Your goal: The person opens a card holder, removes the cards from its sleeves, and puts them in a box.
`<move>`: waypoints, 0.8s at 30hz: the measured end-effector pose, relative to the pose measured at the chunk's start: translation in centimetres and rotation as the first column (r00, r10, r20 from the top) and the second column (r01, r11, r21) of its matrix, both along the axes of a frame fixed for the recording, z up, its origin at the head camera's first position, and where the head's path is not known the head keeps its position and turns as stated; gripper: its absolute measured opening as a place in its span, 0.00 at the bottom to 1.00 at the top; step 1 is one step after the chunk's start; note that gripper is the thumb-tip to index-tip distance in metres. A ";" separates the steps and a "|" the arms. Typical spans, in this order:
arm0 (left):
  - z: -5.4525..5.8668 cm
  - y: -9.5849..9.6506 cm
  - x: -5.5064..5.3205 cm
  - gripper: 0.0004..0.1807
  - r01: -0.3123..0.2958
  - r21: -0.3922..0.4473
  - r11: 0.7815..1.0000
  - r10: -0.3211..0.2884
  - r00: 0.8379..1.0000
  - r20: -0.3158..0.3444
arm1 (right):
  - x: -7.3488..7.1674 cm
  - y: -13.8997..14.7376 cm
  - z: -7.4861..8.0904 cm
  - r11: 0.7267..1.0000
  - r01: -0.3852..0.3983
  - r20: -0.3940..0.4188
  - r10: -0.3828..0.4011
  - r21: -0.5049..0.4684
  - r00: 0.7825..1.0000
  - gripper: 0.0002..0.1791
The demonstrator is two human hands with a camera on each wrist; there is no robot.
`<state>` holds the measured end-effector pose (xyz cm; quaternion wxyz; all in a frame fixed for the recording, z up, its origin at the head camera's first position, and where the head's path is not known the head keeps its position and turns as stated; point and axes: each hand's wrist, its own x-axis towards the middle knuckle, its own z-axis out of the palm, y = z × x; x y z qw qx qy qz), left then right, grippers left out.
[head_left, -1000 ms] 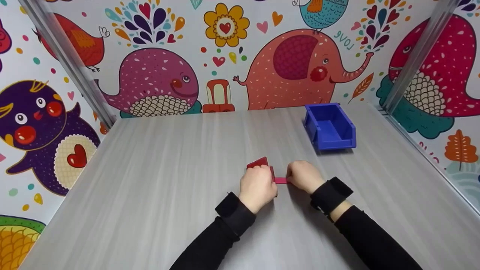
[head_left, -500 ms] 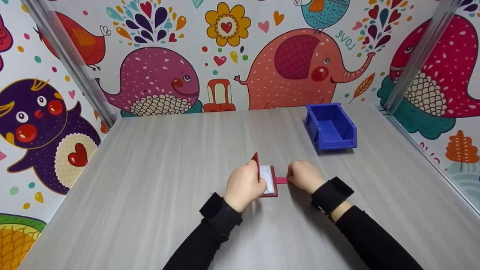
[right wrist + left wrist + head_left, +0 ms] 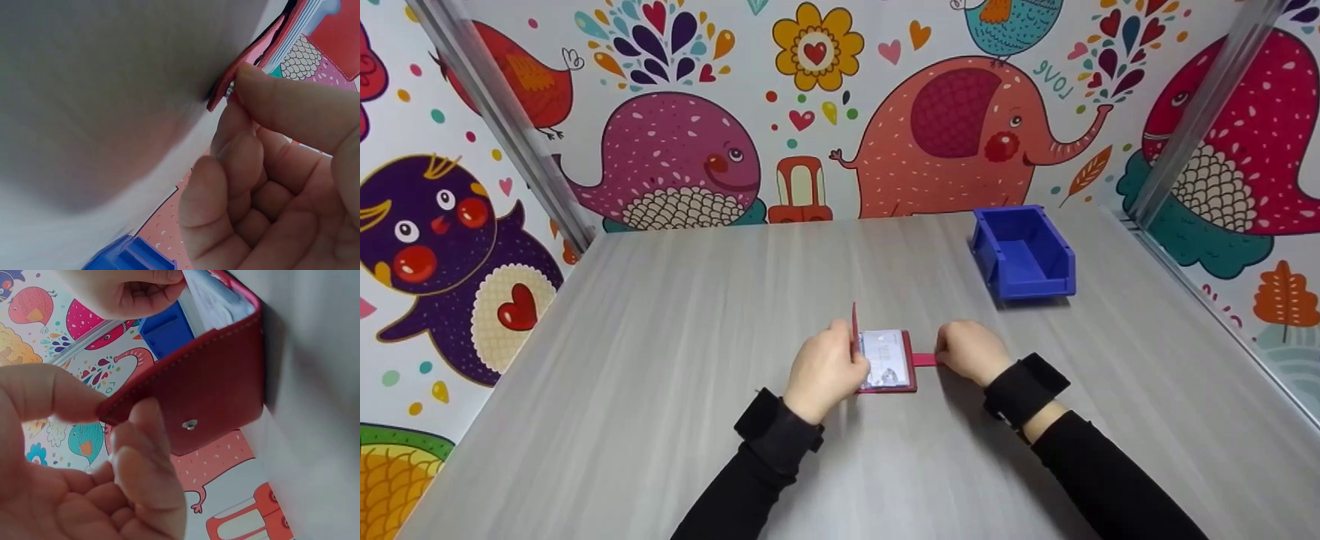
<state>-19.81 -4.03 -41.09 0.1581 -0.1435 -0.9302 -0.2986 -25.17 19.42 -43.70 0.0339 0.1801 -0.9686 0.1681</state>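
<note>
A small red card holder [image 3: 909,361] lies on the table, its front cover raised nearly upright and clear card sleeves showing inside. My left hand [image 3: 825,370] pinches the edge of that cover between thumb and fingers. In the left wrist view the cover's outer face [image 3: 214,388] shows stitching and a metal snap stud. My right hand [image 3: 971,351] pinches the end of the holder's pinkish-red strap [image 3: 924,360], which reaches out to the right. A metal snap [image 3: 229,90] shows beside the right thumb in the right wrist view.
A blue plastic bin [image 3: 1024,255] stands at the back right of the pale wood-grain table [image 3: 697,322]. Walls printed with cartoon animals rise behind and at both sides, with metal posts [image 3: 502,127] at the corners.
My left hand has moved left, swinging the card holder's cover up and away so the sleeves inside show. My right hand has stayed on the strap.
</note>
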 end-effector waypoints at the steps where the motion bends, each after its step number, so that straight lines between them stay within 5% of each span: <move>1: 0.0 -0.1 0.0 0.08 -0.004 -0.002 1.000 0.004 1.000 -0.001 | 0.0 0.0 0.0 1.000 0.000 0.001 0.000 -0.001 1.000 0.03; 14: -0.3 -1.3 0.0 0.10 -0.043 -0.003 0.999 0.043 0.999 -0.019 | -0.1 0.2 0.0 1.000 -0.008 0.000 0.008 -0.009 1.000 0.03; 24: -0.3 -2.3 0.0 0.12 -0.052 0.003 0.999 0.051 0.998 0.040 | -0.2 0.1 0.0 1.000 -0.001 0.013 0.001 0.007 1.000 0.02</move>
